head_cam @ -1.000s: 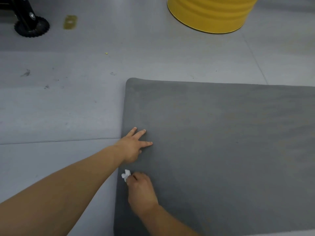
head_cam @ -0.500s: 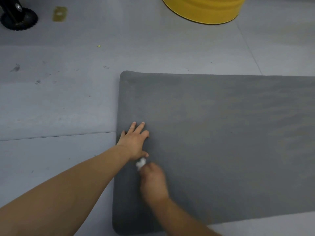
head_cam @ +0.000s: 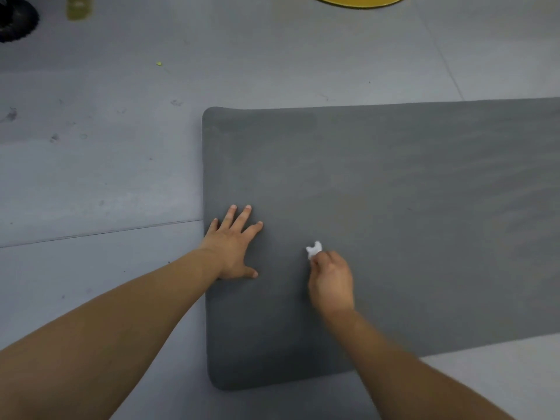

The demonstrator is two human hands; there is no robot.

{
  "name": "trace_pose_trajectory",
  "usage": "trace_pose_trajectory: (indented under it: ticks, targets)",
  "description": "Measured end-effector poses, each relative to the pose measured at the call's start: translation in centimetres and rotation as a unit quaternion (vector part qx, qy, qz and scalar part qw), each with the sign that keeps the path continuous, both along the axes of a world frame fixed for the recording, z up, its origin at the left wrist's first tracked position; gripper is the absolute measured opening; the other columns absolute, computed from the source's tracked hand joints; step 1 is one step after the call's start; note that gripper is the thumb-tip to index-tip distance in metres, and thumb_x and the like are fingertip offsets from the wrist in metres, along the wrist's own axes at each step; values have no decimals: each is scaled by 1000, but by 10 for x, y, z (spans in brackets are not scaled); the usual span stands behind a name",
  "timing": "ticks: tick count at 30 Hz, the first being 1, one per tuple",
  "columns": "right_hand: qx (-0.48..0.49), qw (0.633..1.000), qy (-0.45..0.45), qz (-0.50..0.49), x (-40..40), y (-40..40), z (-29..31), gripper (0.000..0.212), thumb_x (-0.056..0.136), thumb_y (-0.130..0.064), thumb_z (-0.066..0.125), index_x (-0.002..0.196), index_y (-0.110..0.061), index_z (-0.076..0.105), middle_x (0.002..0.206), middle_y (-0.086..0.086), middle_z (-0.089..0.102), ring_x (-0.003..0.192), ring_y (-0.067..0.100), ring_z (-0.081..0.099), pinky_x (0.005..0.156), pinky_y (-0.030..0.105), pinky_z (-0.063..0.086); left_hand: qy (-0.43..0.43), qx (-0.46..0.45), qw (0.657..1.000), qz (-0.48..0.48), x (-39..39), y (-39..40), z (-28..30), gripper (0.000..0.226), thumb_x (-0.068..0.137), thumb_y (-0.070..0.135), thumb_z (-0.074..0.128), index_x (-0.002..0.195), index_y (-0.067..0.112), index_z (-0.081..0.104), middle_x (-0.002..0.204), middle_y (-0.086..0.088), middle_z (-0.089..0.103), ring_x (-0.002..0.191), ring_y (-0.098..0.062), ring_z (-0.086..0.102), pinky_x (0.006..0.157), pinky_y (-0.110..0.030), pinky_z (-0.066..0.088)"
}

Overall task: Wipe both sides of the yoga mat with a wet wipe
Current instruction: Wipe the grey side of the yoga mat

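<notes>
We see the grey yoga mat point(head_cam: 394, 222) lying flat on the pale grey floor point(head_cam: 100, 177), its short rounded end toward the left and its length running off the right edge of the view. Our left hand point(head_cam: 235, 247) rests palm down on the mat just inside that short end, fingers straight and spread. Our right hand point(head_cam: 331, 281) sits a little to the right of it, fingers curled around a small crumpled white wet wipe point(head_cam: 314, 249) that pokes out past the fingertips and touches the mat surface. The two hands are near each other but apart. On the floor beyond the mat, we see the curved bottom of a yellow drum point(head_cam: 357, 0) at the top edge, and a black wheel point(head_cam: 16, 21) in the top left corner.
</notes>
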State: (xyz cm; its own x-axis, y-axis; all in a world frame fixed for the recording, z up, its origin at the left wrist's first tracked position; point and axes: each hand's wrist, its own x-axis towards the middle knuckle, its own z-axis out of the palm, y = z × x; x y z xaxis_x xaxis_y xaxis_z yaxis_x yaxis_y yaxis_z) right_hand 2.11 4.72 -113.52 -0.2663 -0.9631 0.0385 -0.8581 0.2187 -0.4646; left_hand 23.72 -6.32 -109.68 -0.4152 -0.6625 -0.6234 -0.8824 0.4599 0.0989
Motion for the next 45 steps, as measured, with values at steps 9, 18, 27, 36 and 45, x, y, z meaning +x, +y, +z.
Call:
trace_pose_trajectory:
  ticks: [9,18,27,36,45]
  targets:
    - [63,948,-70,302,132,88,-3,41,65,-11,65,106,-15,68,76,1,54,65,22,52,60,29,39,14,-22,999,-31,-10,4,-2,116,81,57,73,161,13,2,167,-2,-19,155,-25,-16,125,-49,16]
    - [0,999,39,18,-36,26,18,18,80,0,61,92,-9,71,72,13,59,61,37,56,56,34,45,4,5,999,-52,-12,16,3,92,87,61,59,157,51,-1,166,-2,-23,152,-36,-20,122,-63,6]
    - [60,968,-67,234,123,122,1,27,75,-9,51,97,-10,66,76,7,54,65,29,52,57,34,40,22,-32,999,-37,-18,41,-10,101,87,79,44,160,34,-10,165,-7,-27,152,-34,-24,125,-53,0]
    - [26,994,47,92,-21,82,10,14,76,3,65,79,-10,63,72,9,52,62,33,49,58,40,42,85,-64,990,-87,-21,43,-9,84,91,66,53,159,44,7,168,0,-7,155,-27,-8,126,-48,6]
    - [42,960,-28,275,62,142,2,17,81,-9,59,97,-13,61,81,6,52,70,28,47,59,37,30,115,-33,986,-116,-36,52,-11,72,90,44,53,156,41,24,170,4,-4,156,-23,-8,126,-49,5]
